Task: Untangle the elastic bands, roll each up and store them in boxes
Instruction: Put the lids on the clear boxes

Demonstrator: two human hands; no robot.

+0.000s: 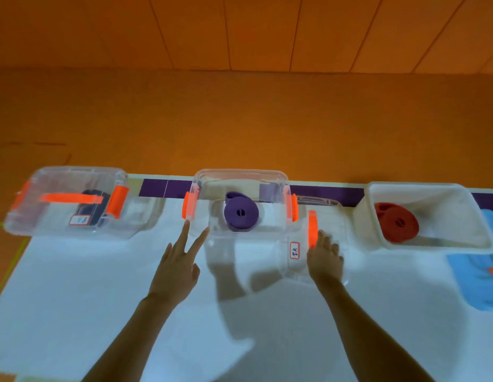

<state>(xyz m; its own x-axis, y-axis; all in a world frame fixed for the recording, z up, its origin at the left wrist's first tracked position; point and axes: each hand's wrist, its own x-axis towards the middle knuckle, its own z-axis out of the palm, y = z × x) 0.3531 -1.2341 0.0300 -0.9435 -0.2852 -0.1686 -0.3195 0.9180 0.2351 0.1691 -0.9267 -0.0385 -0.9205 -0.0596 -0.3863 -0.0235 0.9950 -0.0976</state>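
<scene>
A rolled purple band (241, 212) lies inside the open clear middle box (239, 175) with orange side clips. My left hand (176, 268) points two straight fingers at the box's left clip (188, 206) and front wall, touching them. My right hand (325, 260) grips the clear lid (297, 260), which has an orange handle (312, 228) and a white label and sits at the box's right side. A rolled red band (396, 221) lies in the open right box (432, 188). A dark band (93, 202) shows through the closed left box (66, 205).
The boxes stand in a row along the far edge of a white table (102, 285), against an orange wall. A purple strip (162, 187) runs behind them. A blue object (476, 279) lies at the right edge.
</scene>
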